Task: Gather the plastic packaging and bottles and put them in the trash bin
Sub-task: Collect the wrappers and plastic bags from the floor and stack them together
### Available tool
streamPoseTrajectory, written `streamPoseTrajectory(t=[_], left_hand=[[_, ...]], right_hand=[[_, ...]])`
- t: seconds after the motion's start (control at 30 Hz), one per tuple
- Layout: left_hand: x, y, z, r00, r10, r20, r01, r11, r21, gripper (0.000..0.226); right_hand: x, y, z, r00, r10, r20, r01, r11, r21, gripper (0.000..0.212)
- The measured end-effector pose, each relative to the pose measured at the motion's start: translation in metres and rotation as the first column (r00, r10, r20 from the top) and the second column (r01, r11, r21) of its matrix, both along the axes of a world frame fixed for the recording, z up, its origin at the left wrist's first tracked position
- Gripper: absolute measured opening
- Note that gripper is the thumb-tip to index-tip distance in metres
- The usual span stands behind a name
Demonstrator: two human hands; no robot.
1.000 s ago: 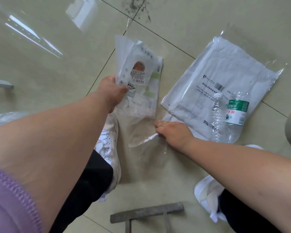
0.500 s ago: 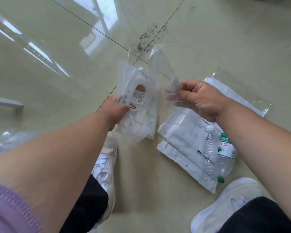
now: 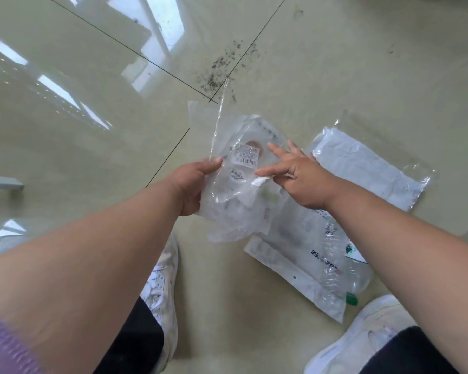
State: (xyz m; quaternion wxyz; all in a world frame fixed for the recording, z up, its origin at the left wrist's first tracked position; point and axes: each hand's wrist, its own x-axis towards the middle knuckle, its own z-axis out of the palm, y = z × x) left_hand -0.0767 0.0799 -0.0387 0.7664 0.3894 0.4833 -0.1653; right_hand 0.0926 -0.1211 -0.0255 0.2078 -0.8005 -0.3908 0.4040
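My left hand grips a bundle of clear plastic bags with a barcode label, held above the floor at the centre of the view. A thin clear sheet lies on top of the bundle. My right hand hovers over the bundle's right side with fingers spread, its fingertips touching the plastic. Under my right forearm a large white plastic mailer bag lies flat on the floor. Two clear plastic bottles lie on its near end, one with a green cap and a green-and-white label.
The floor is glossy beige tile with dark joints. A patch of dark specks lies beyond the bags. My white shoes stand at the bottom, the right shoe close to the bottles. A grey bar shows at the left edge.
My right hand picked a thin clear sheet off the floor, carried it up and laid it on the bundle in my left hand, then spread its fingers. The view tilted forward.
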Motion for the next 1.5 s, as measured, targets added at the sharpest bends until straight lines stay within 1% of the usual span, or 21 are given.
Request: streamPoseTrajectory(t=[0.1,0.13,0.2,0.27,0.33,0.4,0.47,0.53,0.63,0.67,0.73,0.83,0.93,1.0,1.07,1.13,1.2,1.23,1.3,1.37,1.5], left_hand=[[0.007,-0.013,0.002,0.993,-0.110,0.052,0.114,0.991,-0.067,0.038],[0.009,-0.018,0.001,0.987,-0.140,0.082,0.145,0.988,-0.055,0.032],[0.014,-0.028,-0.002,0.981,-0.175,0.085,0.175,0.984,0.014,0.020],[0.017,-0.032,-0.006,0.985,-0.168,0.052,0.166,0.986,0.028,0.022],[0.020,-0.035,-0.008,0.981,-0.173,0.091,0.174,0.985,-0.005,0.031],[0.022,-0.037,-0.009,0.966,-0.216,0.144,0.220,0.975,-0.015,0.055],[0.026,-0.039,-0.015,0.965,-0.240,0.107,0.234,0.970,0.065,0.061],[0.033,-0.040,-0.019,0.966,-0.259,0.001,0.254,0.948,0.189,0.057],[0.040,-0.043,-0.021,0.919,-0.360,-0.161,0.393,0.815,0.426,0.026],[0.042,-0.044,-0.022,0.909,-0.373,-0.187,0.416,0.776,0.475,0.024],[0.045,-0.047,-0.025,0.907,-0.372,-0.195,0.418,0.749,0.515,0.025],[0.051,-0.054,-0.026,0.916,-0.380,-0.127,0.392,0.782,0.485,0.029],[0.056,-0.066,-0.030,0.944,-0.326,-0.060,0.315,0.829,0.462,0.045],[0.056,-0.070,-0.034,0.960,-0.280,0.003,0.248,0.857,0.452,0.052],[0.055,-0.072,-0.036,0.970,-0.241,0.044,0.201,0.886,0.418,0.053],[0.056,-0.075,-0.035,0.975,-0.211,0.069,0.179,0.931,0.317,0.049],[0.057,-0.084,-0.028,0.962,-0.257,0.090,0.234,0.949,0.210,0.036],[0.057,-0.089,-0.025,0.936,-0.343,0.076,0.317,0.918,0.237,0.027],[0.058,-0.098,-0.024,0.883,-0.470,-0.011,0.439,0.818,0.372,0.016],[0.059,-0.103,-0.030,0.891,-0.444,-0.097,0.434,0.768,0.471,0.014],[0.060,-0.095,-0.049,0.935,-0.317,-0.162,0.353,0.770,0.531,0.019]], right_hand=[[-0.015,-0.003,-0.016,0.996,0.006,0.088,-0.003,0.999,-0.032,0.043],[-0.021,-0.004,-0.022,0.992,-0.040,0.119,0.043,0.999,-0.026,0.048],[-0.030,-0.005,-0.031,0.963,-0.205,0.177,0.210,0.978,-0.012,0.062],[-0.034,-0.007,-0.038,0.915,-0.350,0.202,0.365,0.930,-0.038,0.077],[-0.035,-0.011,-0.043,0.891,-0.417,0.178,0.432,0.900,-0.059,0.086],[-0.036,-0.016,-0.045,0.898,-0.415,0.150,0.426,0.903,-0.056,0.089],[-0.032,-0.023,-0.048,0.906,-0.381,0.183,0.397,0.916,-0.058,0.092],[-0.022,-0.034,-0.049,0.895,-0.359,0.265,0.395,0.914,-0.095,0.092],[-0.001,-0.060,-0.048,0.851,-0.366,0.377,0.463,0.862,-0.206,0.090],[0.005,-0.073,-0.048,0.835,-0.373,0.405,0.493,0.833,-0.249,0.089],[0.013,-0.100,-0.048,0.799,-0.390,0.458,0.554,0.775,-0.306,0.090],[0.020,-0.139,-0.046,0.744,-0.463,0.483,0.646,0.682,-0.342,0.093],[0.016,-0.161,-0.039,0.723,-0.536,0.437,0.688,0.617,-0.382,0.111],[0.006,-0.165,-0.036,0.741,-0.547,0.389,0.671,0.617,-0.411,0.123],[-0.006,-0.162,-0.038,0.788,-0.500,0.359,0.615,0.620,-0.488,0.132],[-0.015,-0.160,-0.044,0.818,-0.457,0.349,0.574,0.613,-0.542,0.130],[-0.017,-0.162,-0.048,0.815,-0.442,0.376,0.580,0.610,-0.540,0.116],[-0.014,-0.166,-0.050,0.809,-0.426,0.405,0.588,0.606,-0.536,0.108],[-0.003,-0.178,-0.051,0.794,-0.400,0.459,0.606,0.583,-0.541,0.099],[0.012,-0.195,-0.049,0.779,-0.397,0.486,0.626,0.543,-0.559,0.096],[0.041,-0.226,-0.050,0.780,-0.342,0.524,0.625,0.472,-0.622,0.097]])
